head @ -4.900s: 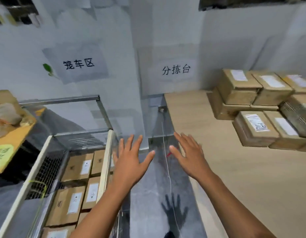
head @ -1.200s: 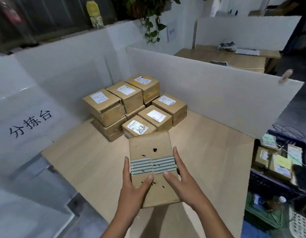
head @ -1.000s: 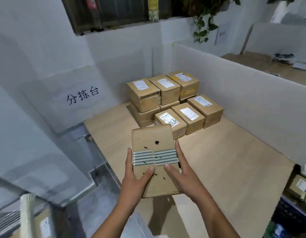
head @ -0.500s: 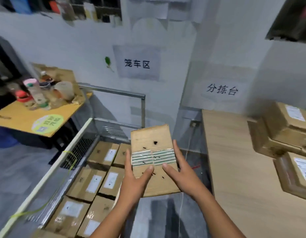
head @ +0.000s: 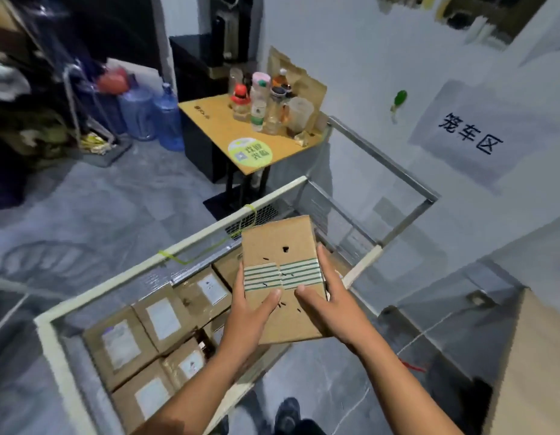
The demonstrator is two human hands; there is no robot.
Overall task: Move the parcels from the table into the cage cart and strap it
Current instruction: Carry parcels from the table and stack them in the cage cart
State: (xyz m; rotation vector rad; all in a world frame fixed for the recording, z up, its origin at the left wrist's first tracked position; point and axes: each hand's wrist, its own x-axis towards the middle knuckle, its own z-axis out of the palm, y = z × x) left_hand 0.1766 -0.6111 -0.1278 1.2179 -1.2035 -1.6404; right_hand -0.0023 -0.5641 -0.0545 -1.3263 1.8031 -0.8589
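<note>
Both my hands hold one brown cardboard parcel (head: 280, 255) with a green-and-white striped tape band across it, its plain side up. My left hand (head: 249, 312) grips its left edge with the thumb on top. My right hand (head: 330, 304) grips its right edge the same way. The parcel hangs above the right part of the cage cart (head: 191, 246), a cream-framed wire cage. Several labelled parcels (head: 161, 318) lie flat inside the cart, below and to the left of the held one.
A yellow side table (head: 209, 124) with bottles and jars stands beyond the cart. Blue water jugs (head: 167, 117) sit on the grey floor at the left. The sorting table's corner (head: 529, 356) shows at the right edge. A sign hangs on the white wall (head: 467, 136).
I have turned left from the sorting table to the cart while carrying the parcel in both hands. The parcel is now over the cart's open top.
</note>
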